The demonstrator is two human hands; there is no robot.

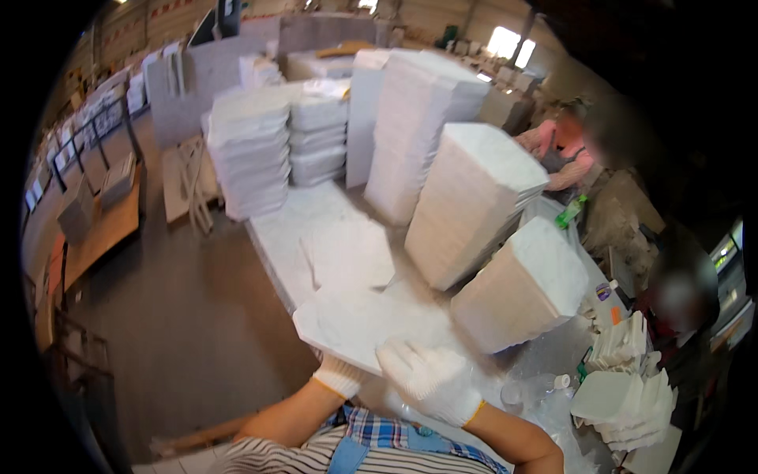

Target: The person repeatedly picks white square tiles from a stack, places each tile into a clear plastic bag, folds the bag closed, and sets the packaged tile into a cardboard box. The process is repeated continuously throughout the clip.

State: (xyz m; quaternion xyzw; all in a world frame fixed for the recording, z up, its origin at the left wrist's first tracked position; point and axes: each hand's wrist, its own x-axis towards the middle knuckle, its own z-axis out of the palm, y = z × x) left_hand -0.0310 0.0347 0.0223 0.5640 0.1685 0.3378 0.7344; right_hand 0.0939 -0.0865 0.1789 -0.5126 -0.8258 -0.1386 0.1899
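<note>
A white, grey-veined stone tile (347,324) with cut corners lies in front of me, its near-left edge jutting past the table. My left hand (341,376), in a white knit glove, grips that near edge from below; its fingers are hidden under the tile. On the tile's near right part rests my right hand (426,379), gloved alike, palm down with its fingers laid on the surface. Just beyond, a second cut-corner tile (355,245) lies flat, with a thin pale strip (308,265) on top.
Tall tile stacks (466,197) line the table's right side, a lower stack (517,288) nearer me. More stacks (249,154) stand at the far end. A clear plastic bottle (545,385) and tile pieces (624,403) lie right. A co-worker (560,146) is behind the stacks.
</note>
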